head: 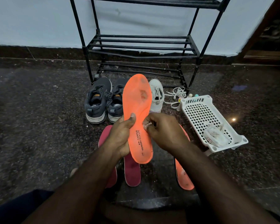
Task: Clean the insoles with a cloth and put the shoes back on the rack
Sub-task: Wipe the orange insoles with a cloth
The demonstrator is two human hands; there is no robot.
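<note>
My left hand (120,136) grips an orange insole (137,101) by its heel half, thumb across the top, holding it up over the floor. My right hand (164,131) pinches a small white cloth (146,126) against the insole's right edge. A second orange insole (183,177) lies on the floor under my right forearm. Two maroon insoles (132,172) lie below the held one. A pair of grey shoes (102,102) and a white shoe (156,96) stand in front of the black rack (141,47).
A white perforated plastic basket (202,117) sits on the floor at the right, holding a clear packet. Loose white laces (176,94) and small bottles lie beside it. The floor is dark speckled stone; a pale wall stands behind the rack.
</note>
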